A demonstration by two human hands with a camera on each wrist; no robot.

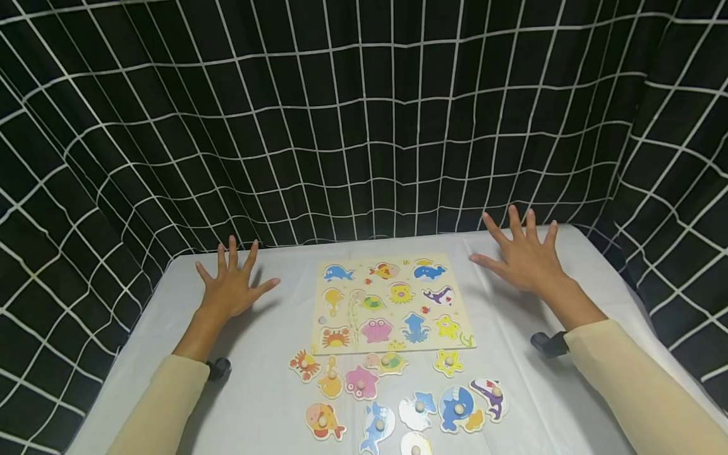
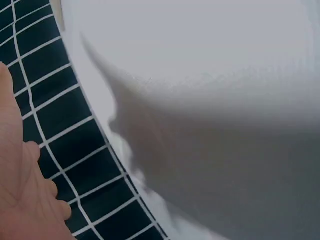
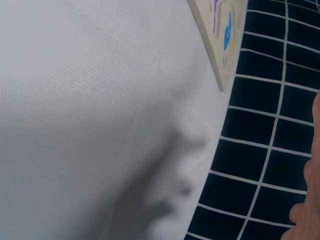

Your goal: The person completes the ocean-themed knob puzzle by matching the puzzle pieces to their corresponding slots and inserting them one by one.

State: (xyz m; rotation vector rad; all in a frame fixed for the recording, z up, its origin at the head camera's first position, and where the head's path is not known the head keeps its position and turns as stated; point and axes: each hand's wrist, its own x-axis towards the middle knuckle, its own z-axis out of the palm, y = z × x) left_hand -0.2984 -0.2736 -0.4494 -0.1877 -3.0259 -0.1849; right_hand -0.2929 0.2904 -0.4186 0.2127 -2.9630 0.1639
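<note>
While both hands hover spread above a white cloth-covered table (image 1: 267, 404), neither one holds anything. From the head view, the left hand (image 1: 230, 287) sits at about nine o'clock from the pale wooden sea-animal puzzle board (image 1: 392, 302), palm down, all five fingers straight and fanned wide, the thumb pointing toward the board with a clear gap between them. The right hand (image 1: 526, 256) is at about two o'clock from the board, likewise flat and fanned, its thumb aimed toward the board's far right corner but apart from it. Whether either palm rests on the cloth or floats just over it cannot be told; each wrist view shows a soft hand shadow on the cloth beneath.

The board lies flat at the centre of the table, printed with coloured animals. At six o'clock from it, toward the person, lie loose wooden animal pieces with round pegs (image 1: 392, 398), scattered in two rough rows: among them an orange crab piece (image 1: 304, 365), a pink shell piece (image 1: 361, 383) and a blue whale piece (image 1: 457, 409).

A black curtain with a white grid (image 1: 364, 126) closes in the far edge and both side edges of the table. Bare cloth lies on either side of the board, under the hands. Cream sleeves (image 1: 637, 379) cover both forearms.
</note>
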